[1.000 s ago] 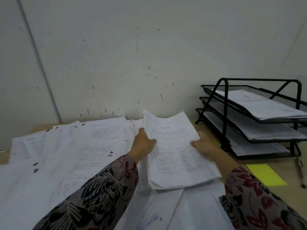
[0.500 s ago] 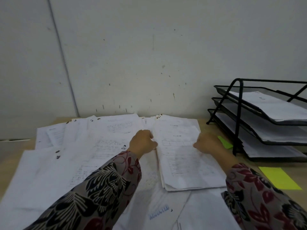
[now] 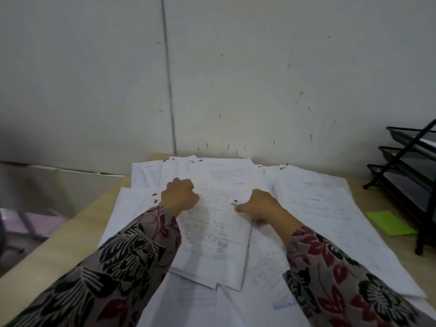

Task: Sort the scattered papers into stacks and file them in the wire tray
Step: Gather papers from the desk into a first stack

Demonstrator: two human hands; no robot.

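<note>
Head camera view, looking down over two arms in dark floral sleeves [image 3: 132, 256] toward a paper-strewn table. Between the hands lies a sheaf [image 3: 217, 234] of printed and handwritten sheets, resting flat on top of other loose papers [image 3: 266, 263]. The left hand [image 3: 180, 197] is clenched at the sheaf's upper left edge, fingers curled down onto it. It appears to grip the edge, though the fingertips are hidden. The right hand [image 3: 259, 206] is curled too, pinching the sheaf's right edge beside a small dark mark, possibly a staple or clip.

The sheaf looks light and thin, only a few sheets, and floppy. Lifted by one corner it would likely droop and fan apart. Smooth sheets on smooth sheets probably slide easily, so those beneath may drag along. Taking both long edges, where the hands are placed, or pinching near a fastened corner seems the safest hold. The edges would crease readily.

To the right of the right hand another pile [image 3: 313, 197] spreads out, and beyond it a green note [image 3: 390, 223] lies on bare wood. Farther right, at the frame's edge, stands the black wire tray [image 3: 405, 175], three tiers, well apart from both hands. More sheets fan out beyond the left hand toward the wall. The table [image 3: 89, 232] is pale wood, its edge showing to the left of the left hand. Behind everything is a plain grey-white wall [image 3: 259, 79], scuffed with small dark marks and split by one vertical seam.
</note>
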